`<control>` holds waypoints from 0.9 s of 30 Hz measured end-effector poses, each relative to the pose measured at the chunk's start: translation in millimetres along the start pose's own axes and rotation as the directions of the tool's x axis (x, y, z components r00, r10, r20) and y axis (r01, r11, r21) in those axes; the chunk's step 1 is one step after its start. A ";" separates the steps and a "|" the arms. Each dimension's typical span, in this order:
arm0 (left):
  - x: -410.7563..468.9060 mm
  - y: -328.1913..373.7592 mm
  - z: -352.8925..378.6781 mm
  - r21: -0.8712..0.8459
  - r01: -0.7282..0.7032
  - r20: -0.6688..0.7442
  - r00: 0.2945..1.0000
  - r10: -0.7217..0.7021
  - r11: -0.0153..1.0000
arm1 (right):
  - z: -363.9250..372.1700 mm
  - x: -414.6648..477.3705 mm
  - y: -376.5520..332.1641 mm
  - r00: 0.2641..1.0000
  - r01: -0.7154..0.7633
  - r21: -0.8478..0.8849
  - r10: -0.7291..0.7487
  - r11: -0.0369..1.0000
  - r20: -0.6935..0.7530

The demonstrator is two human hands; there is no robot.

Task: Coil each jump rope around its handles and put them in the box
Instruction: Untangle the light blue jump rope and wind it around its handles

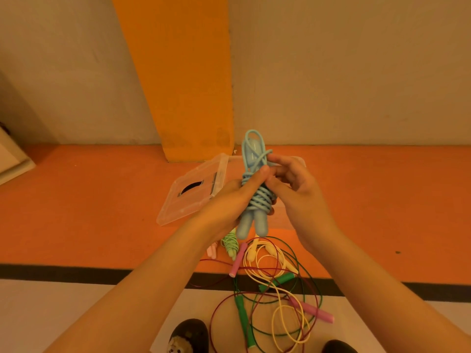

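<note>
A light blue jump rope (pixel 254 207) is held upright in front of me, its cord wound around both handles, with a loose loop sticking up at the top. My left hand (pixel 229 202) grips the wound bundle, thumb pressed on the coils. My right hand (pixel 293 187) pinches the cord near the top of the wraps. Behind my hands lies the clear plastic box (pixel 300 160), mostly hidden, with its lid (pixel 193 189) lying to the left. On the floor below lie a coiled pale green rope (pixel 230 244) and tangled loose ropes: yellow (pixel 277 266), green (pixel 240 312) and pink-handled (pixel 312 310).
Orange floor meets a wall with an orange pillar (pixel 183 85) behind the box. A black stripe (pixel 76 273) crosses the floor near me. My slippers (pixel 190 335) show at the bottom edge. A pale object (pixel 12 159) sits at far left.
</note>
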State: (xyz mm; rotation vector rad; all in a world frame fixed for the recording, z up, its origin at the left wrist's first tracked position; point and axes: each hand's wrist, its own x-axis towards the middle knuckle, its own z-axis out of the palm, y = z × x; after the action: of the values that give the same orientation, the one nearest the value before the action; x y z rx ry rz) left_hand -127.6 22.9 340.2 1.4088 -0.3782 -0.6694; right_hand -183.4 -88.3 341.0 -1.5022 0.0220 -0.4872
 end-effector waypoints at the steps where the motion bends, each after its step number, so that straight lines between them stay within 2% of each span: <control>1: 0.2 0.6 0.8 0.008 0.000 0.001 1.000 0.000 1.000 | 0.4 0.3 0.0 1.000 -0.009 0.014 0.009 1.000 -0.016; 5: 0.7 0.7 4.7 -0.003 -0.021 -0.019 1.000 0.021 1.000 | -2.8 6.2 -4.6 0.999 -0.023 0.010 0.024 1.000 -0.042; 9: 2.6 0.3 2.7 -0.016 -0.055 -0.079 0.995 0.053 0.998 | -8.2 10.5 -4.9 0.999 0.006 -0.073 -0.003 0.997 0.047; 19: -2.8 2.0 9.8 -0.006 -0.090 -0.078 0.993 0.089 0.996 | -24.1 12.4 -13.2 0.989 0.016 -0.019 -0.013 1.000 0.144; 27: -1.3 1.5 3.3 0.046 -0.071 -0.035 0.997 0.072 0.996 | -15.7 10.8 -12.5 0.997 -0.058 0.107 0.052 0.993 0.060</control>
State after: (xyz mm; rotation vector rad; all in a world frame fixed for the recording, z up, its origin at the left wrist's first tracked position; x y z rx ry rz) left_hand -130.3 21.2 342.3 1.4410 -0.4148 -0.5790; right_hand -182.2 -106.6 354.6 -1.4043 -0.0073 -0.3951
